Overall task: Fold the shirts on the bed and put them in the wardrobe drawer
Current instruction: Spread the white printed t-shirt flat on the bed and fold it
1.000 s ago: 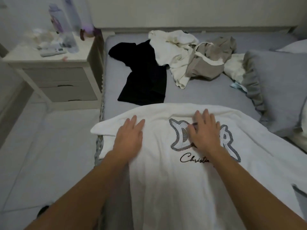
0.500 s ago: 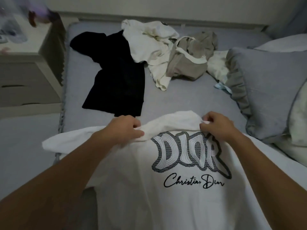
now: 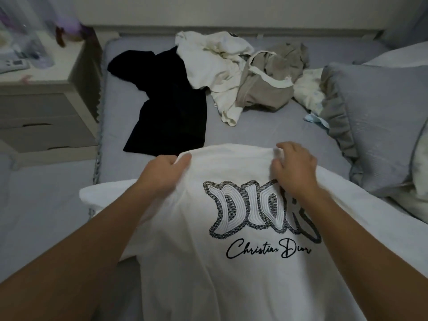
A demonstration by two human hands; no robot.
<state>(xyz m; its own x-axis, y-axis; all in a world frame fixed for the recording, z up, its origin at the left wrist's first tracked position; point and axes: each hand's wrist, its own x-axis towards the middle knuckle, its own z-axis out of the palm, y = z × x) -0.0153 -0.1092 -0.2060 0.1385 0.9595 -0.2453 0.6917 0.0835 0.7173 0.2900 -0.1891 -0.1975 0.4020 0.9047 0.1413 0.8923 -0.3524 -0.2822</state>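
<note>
First shirt gripped at its far edge

The white printed shirt [image 3: 231,274] lies spread on the bed [image 3: 266,130]; a second ago both palms lay flat, now left hand [image 3: 162,174] and right hand [image 3: 293,167] pinch its edge, so folding begins; black shirt [image 3: 169,107] waits beyond.

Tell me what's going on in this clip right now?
A person is working on a white shirt spread print-up on the near part of the bed. The left hand and the right hand each grip its far edge, bunching the fabric. It is not folded yet. Farther up the bed lie a black shirt, a cream shirt and a beige garment, all unfolded, beside a grey pillow. No wardrobe drawer is in view.
</note>
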